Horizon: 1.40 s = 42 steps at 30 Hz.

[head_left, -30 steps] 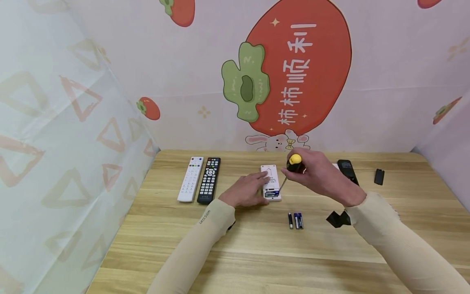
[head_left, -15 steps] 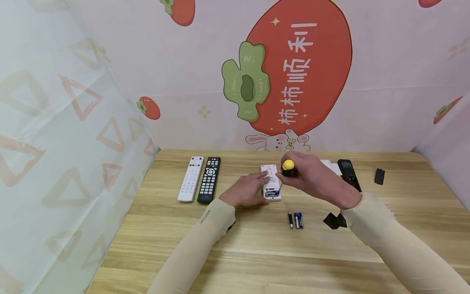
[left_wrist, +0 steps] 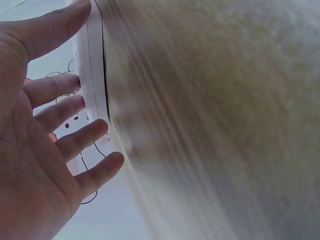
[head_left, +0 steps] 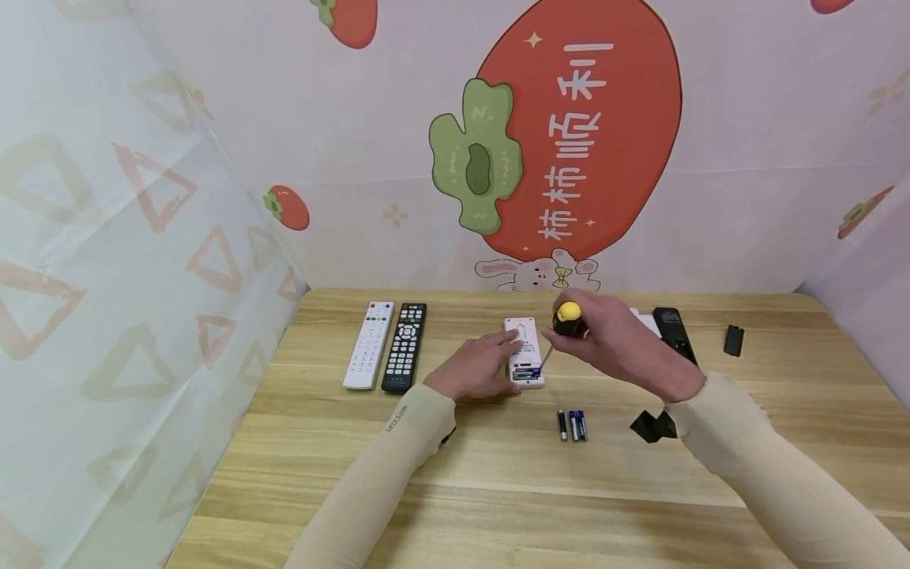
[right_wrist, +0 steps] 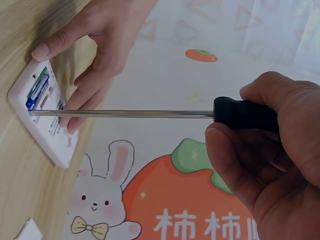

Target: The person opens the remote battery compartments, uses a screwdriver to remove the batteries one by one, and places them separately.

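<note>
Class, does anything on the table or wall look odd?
The fruit print on the wall lies sideways, its writing running upward. The white remote the left hand touches has its battery bay uncovered; nothing looks spilled.

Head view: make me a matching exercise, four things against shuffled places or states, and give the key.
Things
1. left hand
2. right hand
3. three loose batteries
4. black keypad remote

Places or states
A. side by side on the table, nearer the camera than the hands
B. touching the opened white remote
C. beside the white keypad remote
D. gripping a screwdriver

Pairs: 1-B, 2-D, 3-A, 4-C
</note>
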Each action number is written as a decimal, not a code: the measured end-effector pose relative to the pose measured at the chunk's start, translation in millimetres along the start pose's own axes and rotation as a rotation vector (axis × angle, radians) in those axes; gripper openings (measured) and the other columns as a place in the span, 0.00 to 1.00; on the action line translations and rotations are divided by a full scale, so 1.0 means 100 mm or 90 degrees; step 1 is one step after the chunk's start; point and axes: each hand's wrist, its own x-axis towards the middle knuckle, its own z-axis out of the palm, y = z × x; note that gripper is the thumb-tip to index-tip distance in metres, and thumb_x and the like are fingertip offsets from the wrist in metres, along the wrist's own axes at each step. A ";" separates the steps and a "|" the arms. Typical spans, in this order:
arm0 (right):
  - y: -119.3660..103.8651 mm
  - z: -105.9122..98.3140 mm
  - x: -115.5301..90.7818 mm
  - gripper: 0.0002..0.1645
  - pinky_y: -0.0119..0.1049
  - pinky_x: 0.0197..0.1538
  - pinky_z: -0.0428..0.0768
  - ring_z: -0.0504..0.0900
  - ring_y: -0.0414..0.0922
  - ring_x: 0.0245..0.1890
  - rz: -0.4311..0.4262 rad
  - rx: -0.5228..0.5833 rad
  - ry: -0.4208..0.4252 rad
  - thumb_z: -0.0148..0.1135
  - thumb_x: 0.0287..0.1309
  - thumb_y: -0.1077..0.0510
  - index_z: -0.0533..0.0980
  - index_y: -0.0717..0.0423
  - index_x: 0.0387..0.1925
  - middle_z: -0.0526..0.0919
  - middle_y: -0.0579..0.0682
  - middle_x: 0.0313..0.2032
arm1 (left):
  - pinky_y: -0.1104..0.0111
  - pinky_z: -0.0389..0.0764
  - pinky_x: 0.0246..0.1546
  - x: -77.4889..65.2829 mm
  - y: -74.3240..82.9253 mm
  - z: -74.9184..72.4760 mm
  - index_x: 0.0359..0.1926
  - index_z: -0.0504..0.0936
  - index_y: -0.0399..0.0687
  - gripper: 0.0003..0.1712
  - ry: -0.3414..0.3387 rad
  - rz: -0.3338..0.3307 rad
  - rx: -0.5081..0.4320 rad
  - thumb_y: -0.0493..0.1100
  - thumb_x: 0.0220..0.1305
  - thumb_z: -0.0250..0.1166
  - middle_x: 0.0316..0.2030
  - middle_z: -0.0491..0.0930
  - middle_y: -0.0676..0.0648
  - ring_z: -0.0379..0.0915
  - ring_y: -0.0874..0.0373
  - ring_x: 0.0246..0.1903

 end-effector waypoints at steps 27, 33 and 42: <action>0.44 -0.11 -0.28 0.11 0.30 0.35 0.80 0.84 0.52 0.28 0.228 0.123 0.100 0.69 0.64 0.59 0.74 0.56 0.40 0.83 0.49 0.28 | 0.53 0.58 0.73 -0.01 -0.03 0.01 0.78 0.62 0.52 0.47 -0.001 0.011 0.017 0.62 0.64 0.69 0.79 0.52 0.52 0.49 0.54 0.77; 0.52 -0.12 -0.33 0.10 0.27 0.35 0.80 0.84 0.49 0.27 0.223 0.158 0.125 0.69 0.64 0.62 0.74 0.59 0.40 0.83 0.51 0.28 | 0.52 0.59 0.73 0.00 -0.03 0.02 0.77 0.62 0.52 0.47 0.002 0.017 0.023 0.62 0.64 0.69 0.79 0.53 0.52 0.50 0.53 0.76; 0.61 -0.13 -0.39 0.10 0.28 0.34 0.84 0.87 0.46 0.27 0.236 0.197 0.123 0.67 0.64 0.65 0.74 0.64 0.43 0.83 0.57 0.34 | 0.54 0.58 0.73 0.00 -0.03 0.01 0.77 0.62 0.50 0.47 0.004 0.020 0.019 0.61 0.64 0.69 0.79 0.53 0.51 0.50 0.53 0.76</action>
